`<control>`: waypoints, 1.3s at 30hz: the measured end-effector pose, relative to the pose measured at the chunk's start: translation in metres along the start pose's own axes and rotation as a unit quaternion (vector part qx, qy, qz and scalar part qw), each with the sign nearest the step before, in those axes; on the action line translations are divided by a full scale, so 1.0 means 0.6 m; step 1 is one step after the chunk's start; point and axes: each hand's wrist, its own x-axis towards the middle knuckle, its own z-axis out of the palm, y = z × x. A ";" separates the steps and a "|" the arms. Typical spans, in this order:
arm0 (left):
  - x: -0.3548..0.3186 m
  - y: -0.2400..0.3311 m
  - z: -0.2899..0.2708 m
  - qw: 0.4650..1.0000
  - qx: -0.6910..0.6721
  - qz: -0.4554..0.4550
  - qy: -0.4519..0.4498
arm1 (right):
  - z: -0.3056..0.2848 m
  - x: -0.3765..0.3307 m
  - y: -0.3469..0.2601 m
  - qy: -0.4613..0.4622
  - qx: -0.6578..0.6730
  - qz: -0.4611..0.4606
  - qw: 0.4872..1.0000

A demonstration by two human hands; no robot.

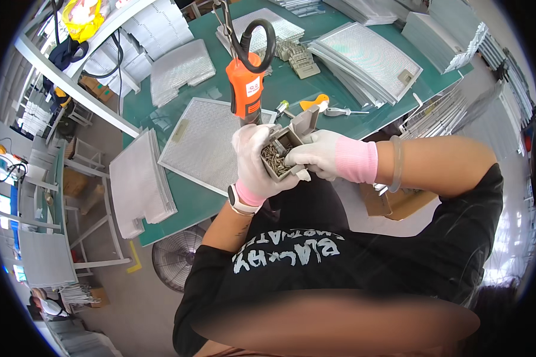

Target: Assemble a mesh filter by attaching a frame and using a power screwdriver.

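Note:
My left hand (253, 157), in a white glove with a pink cuff, is wrapped round a small grey box (276, 174) with its lid raised. Small metal screws (274, 159) fill the near part of the box. The gloved fingers of my right hand (315, 153) reach into the box among the screws, bent and pressed together; their tips are hidden. Just behind my left hand hangs an orange electric screwdriver (247, 88), its lower end close to the glove. Under and left of my hands lies a flat mesh filter panel (211, 146).
The green table (205, 92) carries stacked mesh panels (369, 59) at the right and white sheets (140, 181) at the left. A screwdriver (339, 112) and an orange-handled tool (314, 102) lie past my hands. A floor fan (175, 259) and a cardboard box (393, 202) stand below.

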 end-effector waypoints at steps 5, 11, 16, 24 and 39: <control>-0.020 -0.013 0.005 0.989 -0.119 -0.075 0.034 | 0.006 -0.043 -0.074 -0.026 0.112 0.138 0.984; -0.035 -0.022 -0.007 0.975 -0.188 -0.111 0.041 | -0.036 -0.075 -0.025 -0.131 0.011 0.062 0.989; -0.025 -0.014 -0.035 0.958 -0.246 -0.132 0.063 | -0.127 -0.044 0.144 0.023 -0.387 0.198 0.901; -0.025 -0.013 -0.097 0.962 -0.210 -0.161 0.059 | -0.242 0.060 0.320 0.352 -0.405 0.115 0.836; -0.003 0.001 -0.083 0.985 -0.129 -0.111 -0.009 | -0.125 0.011 0.119 0.400 -0.281 -0.357 0.796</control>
